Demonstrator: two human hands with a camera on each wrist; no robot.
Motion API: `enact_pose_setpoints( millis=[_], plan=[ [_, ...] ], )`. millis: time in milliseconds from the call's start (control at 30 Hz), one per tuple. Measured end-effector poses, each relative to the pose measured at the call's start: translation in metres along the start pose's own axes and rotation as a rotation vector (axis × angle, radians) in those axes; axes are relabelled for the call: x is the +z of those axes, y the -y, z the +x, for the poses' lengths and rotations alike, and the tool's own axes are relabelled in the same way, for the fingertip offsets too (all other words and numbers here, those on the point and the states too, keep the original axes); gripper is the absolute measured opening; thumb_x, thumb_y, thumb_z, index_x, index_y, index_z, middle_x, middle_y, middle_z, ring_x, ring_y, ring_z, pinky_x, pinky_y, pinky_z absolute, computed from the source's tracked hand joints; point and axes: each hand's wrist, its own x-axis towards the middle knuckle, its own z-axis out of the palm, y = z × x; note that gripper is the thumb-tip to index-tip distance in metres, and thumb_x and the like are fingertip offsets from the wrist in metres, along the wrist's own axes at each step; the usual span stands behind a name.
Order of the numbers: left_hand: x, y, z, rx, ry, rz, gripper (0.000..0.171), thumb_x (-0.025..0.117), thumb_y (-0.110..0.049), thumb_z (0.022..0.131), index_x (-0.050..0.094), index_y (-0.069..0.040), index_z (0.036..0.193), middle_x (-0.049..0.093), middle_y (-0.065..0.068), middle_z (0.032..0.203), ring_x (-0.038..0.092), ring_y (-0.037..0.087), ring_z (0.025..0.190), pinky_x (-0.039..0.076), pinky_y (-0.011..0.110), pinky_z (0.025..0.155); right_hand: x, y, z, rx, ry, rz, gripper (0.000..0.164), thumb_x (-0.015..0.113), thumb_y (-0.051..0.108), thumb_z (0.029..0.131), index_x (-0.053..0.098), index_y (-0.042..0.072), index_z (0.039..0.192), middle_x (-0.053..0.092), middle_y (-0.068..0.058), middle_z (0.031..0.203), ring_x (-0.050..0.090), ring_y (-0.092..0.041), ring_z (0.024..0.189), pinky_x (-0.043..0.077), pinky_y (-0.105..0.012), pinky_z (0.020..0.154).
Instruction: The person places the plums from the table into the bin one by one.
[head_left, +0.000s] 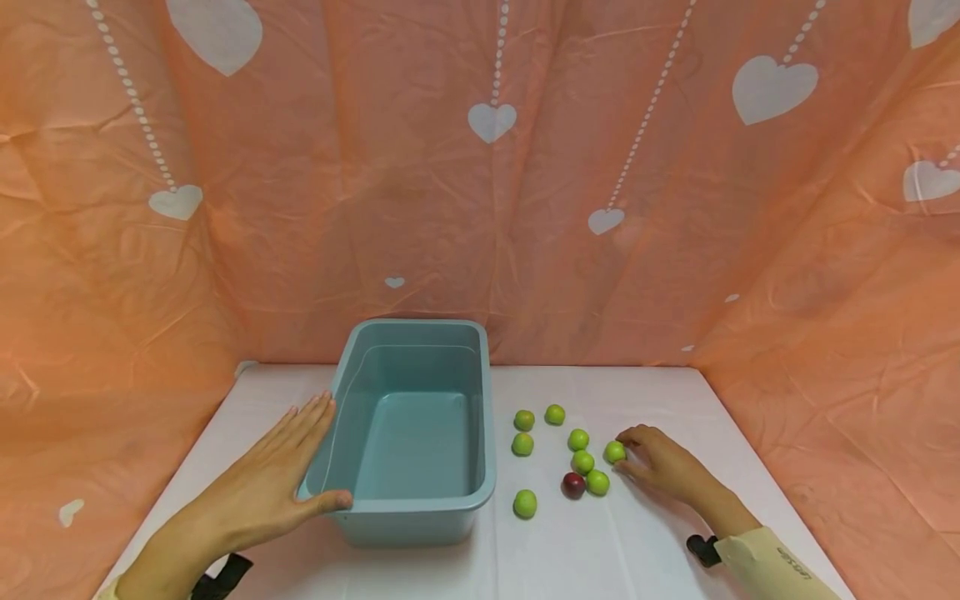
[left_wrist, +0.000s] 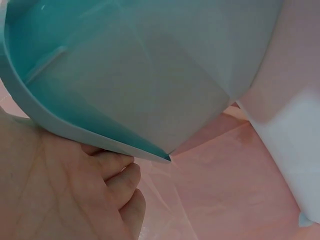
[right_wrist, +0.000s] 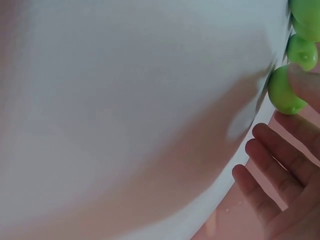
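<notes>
My left hand (head_left: 281,475) lies against the left rim of a blue-grey plastic tub (head_left: 414,505), its fingers straight and its thumb at the near corner. In the left wrist view the palm (left_wrist: 55,185) is right beside the tub's rim (left_wrist: 95,140). On the right, my right hand (head_left: 666,467) pinches a small round green fruit (head_left: 614,452) at the tabletop between thumb and index finger. The right wrist view has the thumb over this green fruit (right_wrist: 284,92), the other fingers spread below. A dark red plum-like fruit (head_left: 573,485) sits close by, touching another green fruit (head_left: 597,482).
More green fruits lie between the tub and my right hand, among them a near one (head_left: 525,503) and a far one (head_left: 555,414). All rest on a white-covered table (head_left: 637,550). An orange curtain (head_left: 420,208) with white hearts encloses the back and sides.
</notes>
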Motion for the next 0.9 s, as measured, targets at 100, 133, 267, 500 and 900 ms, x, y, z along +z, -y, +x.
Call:
enact_pose_setpoints(
  millis=[100,133,267,500,900],
  plan=[
    [0.000,-0.001,0.000,-0.016,0.010,-0.011,0.114,0.071,-0.067,0.095,0.020,0.003,0.169,0.021,0.022,0.176,0.021,0.040,0.163,-0.014,0.012,0.125,0.000,0.000,0.001,-0.008,-0.005,0.011,0.027,0.086,0.023,0.092,0.074,0.011,0.113,0.071,0.005,0.105,0.069,-0.022,0.100,0.061,-0.048,0.091],
    [0.000,-0.002,0.000,-0.025,0.015,-0.016,0.114,0.070,-0.067,0.095,0.020,0.002,0.169,0.020,0.022,0.177,0.020,0.040,0.163,-0.014,0.012,0.125,0.000,0.000,0.002,-0.009,-0.008,0.013,0.026,0.086,0.023,0.092,0.074,0.011,0.113,0.071,0.005,0.105,0.070,-0.022,0.100,0.061,-0.048,0.091],
    [-0.001,-0.004,0.000,-0.055,0.036,-0.039,0.113,0.067,-0.069,0.096,0.019,0.002,0.170,0.017,0.020,0.178,0.018,0.041,0.164,-0.014,0.013,0.125,0.000,0.002,0.004,-0.009,-0.009,0.019,0.024,0.085,0.023,0.093,0.074,0.012,0.112,0.072,0.004,0.106,0.070,-0.023,0.100,0.061,-0.049,0.091],
    [0.000,-0.005,0.000,-0.067,0.044,-0.050,0.113,0.063,-0.072,0.097,0.017,0.001,0.171,0.014,0.018,0.179,0.017,0.042,0.164,-0.014,0.014,0.125,-0.004,0.007,0.011,-0.010,-0.020,0.041,0.022,0.082,0.016,0.096,0.074,0.008,0.115,0.073,-0.002,0.111,0.071,-0.030,0.106,0.060,-0.055,0.095],
    [0.001,-0.006,0.000,-0.048,0.007,-0.008,0.112,0.064,-0.072,0.097,0.022,0.003,0.169,0.019,0.020,0.177,0.021,0.041,0.163,-0.011,0.018,0.128,-0.016,0.026,0.041,-0.060,-0.029,0.085,0.025,0.081,0.012,0.096,0.073,0.005,0.119,0.073,-0.005,0.114,0.070,-0.035,0.110,0.059,-0.056,0.098]
  ],
)
